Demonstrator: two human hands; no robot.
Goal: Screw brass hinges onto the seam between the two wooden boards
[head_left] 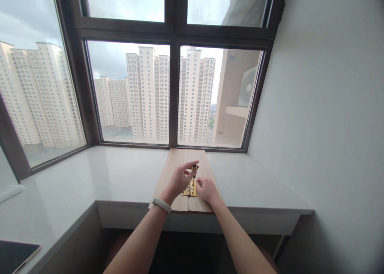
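Note:
My left hand (180, 179), with a pale band on its wrist, grips the black and yellow handle of a small screwdriver (194, 168) between thumb and fingers. The screwdriver stands nearly upright, its shaft pointing down at a gold-coloured hinge (190, 191). That hinge lies across the seam of two light wooden boards set side by side, the left board (168, 186) and the right board (201, 162). Just right of the shaft, my right hand (208, 190) rests on the right board with curled fingers close to the hinge. What its fingertips hold, if anything, is hidden.
The boards lie on a white window sill (252, 182) and reach slightly past its front edge. Behind is a dark-framed window (173, 94). A white wall (318, 106) rises at right. A dark flat device (18, 254) lies at lower left.

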